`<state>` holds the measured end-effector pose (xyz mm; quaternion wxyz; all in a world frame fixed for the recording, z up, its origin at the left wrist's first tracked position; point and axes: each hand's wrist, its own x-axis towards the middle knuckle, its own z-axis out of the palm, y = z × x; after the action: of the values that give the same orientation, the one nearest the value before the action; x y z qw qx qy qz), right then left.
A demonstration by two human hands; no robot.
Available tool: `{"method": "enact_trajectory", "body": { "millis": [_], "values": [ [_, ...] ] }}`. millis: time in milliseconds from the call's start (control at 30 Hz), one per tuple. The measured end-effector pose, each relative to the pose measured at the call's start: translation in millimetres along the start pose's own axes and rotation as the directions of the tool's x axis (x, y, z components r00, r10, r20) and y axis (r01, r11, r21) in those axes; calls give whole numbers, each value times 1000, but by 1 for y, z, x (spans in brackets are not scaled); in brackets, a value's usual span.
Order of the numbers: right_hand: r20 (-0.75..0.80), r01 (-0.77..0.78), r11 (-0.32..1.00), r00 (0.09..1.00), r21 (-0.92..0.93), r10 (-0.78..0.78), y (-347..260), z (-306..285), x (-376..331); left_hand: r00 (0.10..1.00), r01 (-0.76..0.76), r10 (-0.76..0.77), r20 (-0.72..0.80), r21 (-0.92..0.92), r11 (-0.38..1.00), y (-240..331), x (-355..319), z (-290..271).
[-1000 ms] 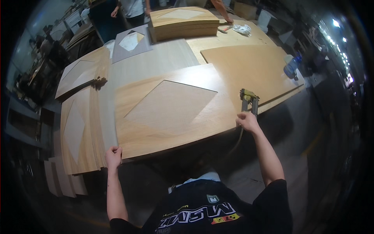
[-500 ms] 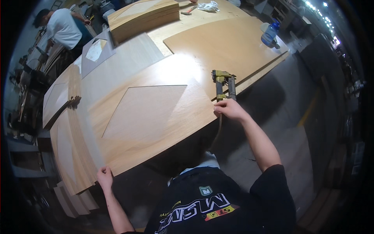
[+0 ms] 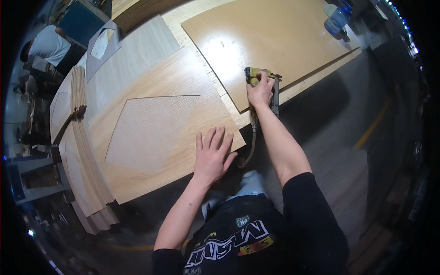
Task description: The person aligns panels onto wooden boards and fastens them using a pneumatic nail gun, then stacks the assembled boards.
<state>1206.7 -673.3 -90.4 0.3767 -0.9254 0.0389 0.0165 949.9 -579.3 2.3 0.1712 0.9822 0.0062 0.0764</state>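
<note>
My right hand (image 3: 260, 91) is wrapped round the grip of a yellow and black air staple gun (image 3: 276, 85), which rests near the front edge of a plain brown board (image 3: 270, 41). A hose (image 3: 253, 142) hangs from the tool past the table edge. Fingers spread, my left hand (image 3: 212, 156) lies on the right part of a light wood-grain panel (image 3: 151, 178). That panel carries a dark-outlined, pale angular shape (image 3: 146, 128). Under my right hand part of the tool's handle is hidden.
At the left stands a stack of thin panels (image 3: 85, 151) with a dark strap (image 3: 68, 123) across it. A grey panel with a cut-out (image 3: 107, 59) lies behind. A blue bottle (image 3: 338, 27) stands at the far right. Another person (image 3: 50, 43) bends at the far left.
My right hand has left the panel's corner and taken hold of the staple gun. My left hand has moved right from the near left corner and spread on the panel.
</note>
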Motion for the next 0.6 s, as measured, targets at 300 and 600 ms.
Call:
{"method": "enact_trajectory", "body": {
  "millis": [300,600],
  "values": [
    [515,-416,370,827,831,-225,39,-198,-35,988,79,-80,-130,-12,997,-4,-11,14],
    [825,-93,943,517,320,-229,-64,-249,-118,982,39,-47,-184,-48,998,-15,-14,18]
  ]
}}
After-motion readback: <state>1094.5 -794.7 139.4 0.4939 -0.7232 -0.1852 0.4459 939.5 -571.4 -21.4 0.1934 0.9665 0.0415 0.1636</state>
